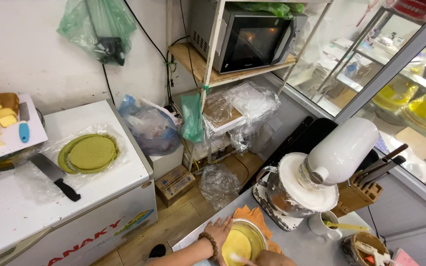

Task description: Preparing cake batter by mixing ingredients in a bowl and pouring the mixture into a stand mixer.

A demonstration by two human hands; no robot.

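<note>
— Steel bench point(301, 244), head view: what was on it near the front edge?

— Glass bowl point(246, 240) of yellow batter, sat on an orange cloth point(252, 215), close to the bench's near-left corner. Left hand point(219, 230), beaded bracelet point(211, 245) at the wrist, lay open with fingers curved against the bowl's left wall, steadying it, not closed round anything. Right hand point(271, 258) was at the bowl's near rim, mostly cut off by the frame's bottom; a pale utensil point(236, 257) showed in the batter beside it, but I could not tell how the fingers were closed.

— Further back on the bench?

— White stand mixer point(338, 152), head tilted over its steel mixing bowl point(284, 197), just behind the glass bowl. White mug point(321, 224) with a yellow-handled tool right of it, then a wooden knife block point(358, 194), and a round basket point(363, 246) at the right front.

— And off the bench?

— White chest freezer point(75, 197) across the floor gap, left. On its lid: green cake rounds point(90, 153) on plastic film, black-handled knife point(55, 176) beside them, cutting board point(11, 130) of yellow cake scraps at the far-left edge. Microwave point(247, 37) on a wall shelf above.
</note>
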